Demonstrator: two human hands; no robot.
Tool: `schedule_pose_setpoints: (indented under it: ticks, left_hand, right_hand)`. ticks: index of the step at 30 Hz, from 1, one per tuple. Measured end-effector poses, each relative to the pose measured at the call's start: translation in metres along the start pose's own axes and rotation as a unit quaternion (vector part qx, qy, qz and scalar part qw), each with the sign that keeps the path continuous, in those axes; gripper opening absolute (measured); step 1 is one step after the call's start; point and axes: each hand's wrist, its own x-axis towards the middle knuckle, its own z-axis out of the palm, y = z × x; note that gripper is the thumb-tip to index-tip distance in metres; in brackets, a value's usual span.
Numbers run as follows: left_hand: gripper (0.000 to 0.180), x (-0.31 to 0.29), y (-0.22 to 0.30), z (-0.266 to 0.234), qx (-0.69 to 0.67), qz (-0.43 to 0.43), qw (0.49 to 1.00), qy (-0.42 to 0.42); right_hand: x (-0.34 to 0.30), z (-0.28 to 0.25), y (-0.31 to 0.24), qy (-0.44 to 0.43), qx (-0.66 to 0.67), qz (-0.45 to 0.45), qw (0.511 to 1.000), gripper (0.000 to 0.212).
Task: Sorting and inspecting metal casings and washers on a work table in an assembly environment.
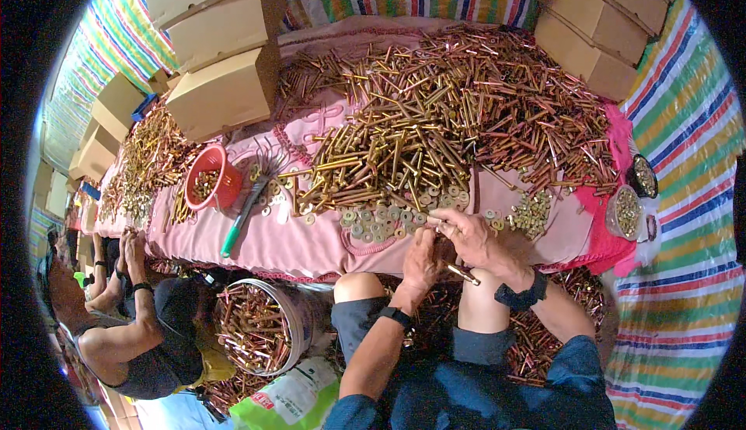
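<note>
My left hand [421, 261] is closed at the table's near edge, gripping a brass-coloured bolt [464, 274] whose end sticks out to the right over my knee. Right against it, my right hand [471, 237] has its thumb and fingers pinched together near the bolt's other end. Whatever small part lies in that pinch is hidden by the fingers. Round flat washers [381, 220] lie scattered just beyond my hands. To their right sits a small heap of nuts [531, 214]. A large pile of long bolts [435, 119] covers the table behind.
On the pink cloth [287, 243] stand a red basket [214, 177] and a green-handled rake [242, 216]. Cardboard boxes [221, 92] rise at the back left, more boxes [594, 34] at the back right. Tubs [624, 212] sit right. Below is a bucket of bolts [256, 325]; a co-worker [148, 329] sits left.
</note>
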Motion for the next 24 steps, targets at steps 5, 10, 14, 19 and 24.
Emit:
schedule_pose_setpoints:
  ticks: [5, 10, 14, 19, 24]
  left_hand:
    - [0.044, 0.001, 0.003, -0.004, 0.000, 0.007, 1.000, -0.002]
    - [0.048, 0.003, 0.007, -0.004, -0.012, 0.018, 1.000, 0.021]
    - [0.050, 0.001, 0.003, -0.003, -0.001, -0.007, 1.000, -0.020]
    - [0.049, 0.000, -0.005, 0.000, 0.027, -0.038, 0.998, -0.041]
    - [0.042, 0.001, 0.001, -0.002, 0.013, -0.029, 0.999, -0.033]
  right_hand:
    - [-0.008, -0.002, -0.005, 0.012, -0.026, -0.036, 0.999, 0.024]
    - [-0.010, 0.003, -0.007, 0.043, -0.044, -0.059, 0.996, 0.026]
    - [-0.007, 0.002, 0.002, 0.023, -0.010, -0.038, 0.999, 0.024]
    - [-0.009, 0.000, 0.000, 0.048, 0.010, -0.038, 0.998, 0.019]
    - [-0.009, -0.006, -0.004, 0.055, -0.075, -0.124, 0.988, 0.018]
